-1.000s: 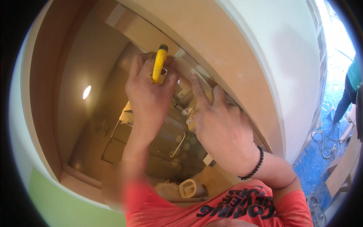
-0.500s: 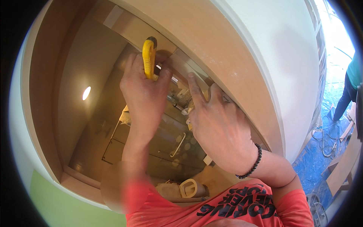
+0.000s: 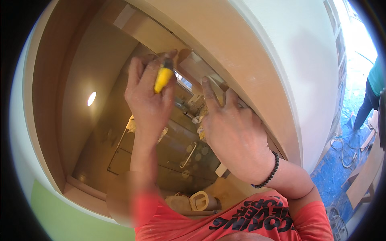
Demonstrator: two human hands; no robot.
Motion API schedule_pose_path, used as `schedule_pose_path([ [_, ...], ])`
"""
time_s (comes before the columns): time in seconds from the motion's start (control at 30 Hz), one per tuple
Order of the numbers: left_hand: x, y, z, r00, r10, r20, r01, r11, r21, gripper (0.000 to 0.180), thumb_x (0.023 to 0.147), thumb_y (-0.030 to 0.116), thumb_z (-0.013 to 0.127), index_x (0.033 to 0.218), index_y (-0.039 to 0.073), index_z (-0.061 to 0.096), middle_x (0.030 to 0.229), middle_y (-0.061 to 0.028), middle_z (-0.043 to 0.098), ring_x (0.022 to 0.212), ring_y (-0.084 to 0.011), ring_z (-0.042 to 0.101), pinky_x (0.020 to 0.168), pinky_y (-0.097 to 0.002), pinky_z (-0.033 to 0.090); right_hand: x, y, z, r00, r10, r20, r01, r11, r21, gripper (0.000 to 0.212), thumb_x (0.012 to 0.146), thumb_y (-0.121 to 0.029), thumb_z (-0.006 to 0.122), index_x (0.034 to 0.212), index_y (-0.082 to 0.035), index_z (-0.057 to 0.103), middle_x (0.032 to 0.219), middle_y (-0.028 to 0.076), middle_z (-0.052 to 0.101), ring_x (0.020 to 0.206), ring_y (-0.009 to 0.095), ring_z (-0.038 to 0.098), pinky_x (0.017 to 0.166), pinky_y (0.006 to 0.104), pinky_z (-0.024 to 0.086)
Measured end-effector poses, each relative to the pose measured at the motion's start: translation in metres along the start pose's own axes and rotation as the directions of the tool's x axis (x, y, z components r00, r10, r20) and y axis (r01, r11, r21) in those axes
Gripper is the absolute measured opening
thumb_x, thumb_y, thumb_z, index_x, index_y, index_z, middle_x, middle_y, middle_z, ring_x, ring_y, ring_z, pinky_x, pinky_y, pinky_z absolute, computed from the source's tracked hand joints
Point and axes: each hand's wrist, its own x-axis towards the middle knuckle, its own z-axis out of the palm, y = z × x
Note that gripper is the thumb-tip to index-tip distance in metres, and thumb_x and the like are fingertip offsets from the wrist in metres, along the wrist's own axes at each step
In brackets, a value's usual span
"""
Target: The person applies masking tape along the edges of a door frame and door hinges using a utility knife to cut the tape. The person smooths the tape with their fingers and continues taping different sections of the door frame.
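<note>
My left hand point(image 3: 148, 90) is closed around a yellow utility knife point(image 3: 163, 80) with a dark end, held at the upper edge of a wooden frame. Its blade is hidden, and the hand is slightly blurred. To the right, my right hand point(image 3: 237, 136) presses on the frame's inner edge. Its index finger is stretched out along a pale strip point(image 3: 197, 66), with the other fingers partly bent. The wide wooden casing board point(image 3: 225, 44) runs diagonally above both hands.
Below the opening lie a toilet point(image 3: 201, 201), a white grab bar point(image 3: 189, 154) and a dark rail point(image 3: 116, 152). A lit lamp point(image 3: 92, 98) shows at left. At right, blue sheeting point(image 3: 329, 176) covers the floor, with cables, boards point(image 3: 366, 176) and another person point(image 3: 372, 92).
My left hand has turned, and the utility knife has tipped from standing upright to a slant, its dark end lower. The right hand stays almost where it was.
</note>
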Motion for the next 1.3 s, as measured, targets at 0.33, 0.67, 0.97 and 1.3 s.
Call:
schedule_pose_path([
  [0.33,-0.018,-0.004,-0.004,0.966,0.178,0.187,-0.24,0.888,0.393,0.076,0.072,0.006,0.086,0.142,0.033,0.074,0.123,-0.0023,0.061,0.084,-0.0218,0.069,0.058,-0.0368,0.056,0.0,0.0,0.002,0.995,-0.019,-0.101,0.023,0.999,0.034,0.063,0.092,-0.028,0.071,0.152,-0.012,0.064,0.107,0.016,0.071,0.089,0.035,0.073,0.076,0.046,0.062],
  [0.67,-0.021,0.0,-0.014,0.966,0.06,0.25,-0.149,0.922,0.356,0.081,0.075,0.001,0.08,0.148,0.036,0.068,0.123,-0.006,0.059,0.085,-0.027,0.071,0.059,-0.0399,0.057,0.0,0.0,0.0,1.0,0.004,-0.003,-0.003,0.995,0.103,0.066,0.098,-0.021,0.065,0.162,-0.013,0.05,0.12,0.023,0.066,0.077,0.042,0.074,0.074,0.0494,0.064],
  [0.97,-0.016,-0.002,-0.007,0.962,0.07,0.264,-0.183,0.881,0.436,0.085,0.076,0.002,0.077,0.151,0.041,0.066,0.115,-0.0046,0.059,0.085,-0.0255,0.071,0.058,-0.0406,0.058,0.002,0.0,-0.006,1.0,-0.017,0.01,0.016,0.994,0.105,0.067,0.095,-0.027,0.072,0.158,-0.012,0.056,0.115,0.02,0.067,0.074,0.031,0.076,0.067,0.0416,0.064],
  [1.3,-0.02,-0.005,-0.003,0.967,0.09,0.237,-0.187,0.885,0.426,0.082,0.077,0.002,0.076,0.148,0.043,0.069,0.106,-0.0026,0.058,0.082,-0.0276,0.07,0.064,-0.0438,0.058,-0.03,0.03,0.01,0.96,-0.181,-0.214,0.239,0.927,0.29,0.063,0.095,-0.012,0.07,0.157,-0.009,0.057,0.107,0.013,0.058,0.091,0.032,0.067,0.081,0.0444,0.059],
])
